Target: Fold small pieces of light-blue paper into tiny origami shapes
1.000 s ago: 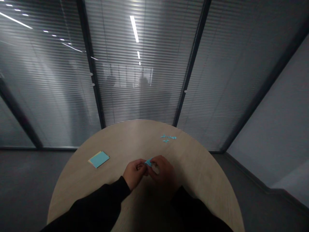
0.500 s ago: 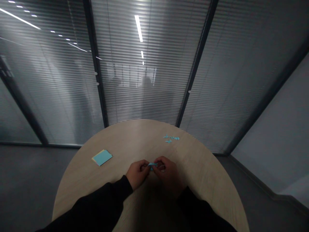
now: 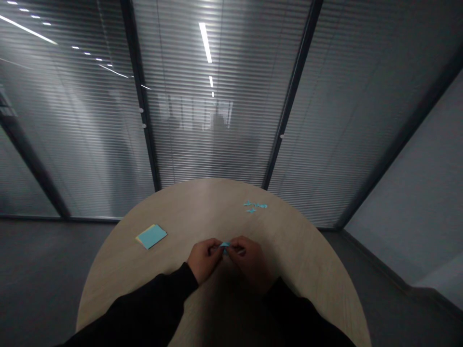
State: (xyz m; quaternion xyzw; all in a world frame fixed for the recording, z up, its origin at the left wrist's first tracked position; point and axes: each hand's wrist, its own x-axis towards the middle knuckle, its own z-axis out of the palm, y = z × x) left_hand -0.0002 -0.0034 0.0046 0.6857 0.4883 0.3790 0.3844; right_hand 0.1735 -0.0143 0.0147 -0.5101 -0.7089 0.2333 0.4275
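Note:
Between my fingertips is a small folded piece of blue paper [image 3: 224,245], held near the middle of the round table. My left hand [image 3: 204,259] pinches its left side between thumb and fingers. From the other side, my right hand [image 3: 249,258] grips it with the thumb and curled fingers. Much of the paper is covered by the fingers, so its exact folded shape is hard to make out. Beyond my right hand lie several small folded blue paper pieces [image 3: 251,210], some of them star-like in outline.
On the left of the round wooden table [image 3: 202,202] lies a stack of blue paper sheets [image 3: 152,236] with a yellowish sheet showing at its edge. Behind the table stands a glass partition with blinds [image 3: 217,154]. A pale wall [image 3: 427,202] rises at the right.
My right hand's fingers have drawn in slightly, closer to the left hand, and less of the blue paper shows between them. The loose pieces and the stack lie as before.

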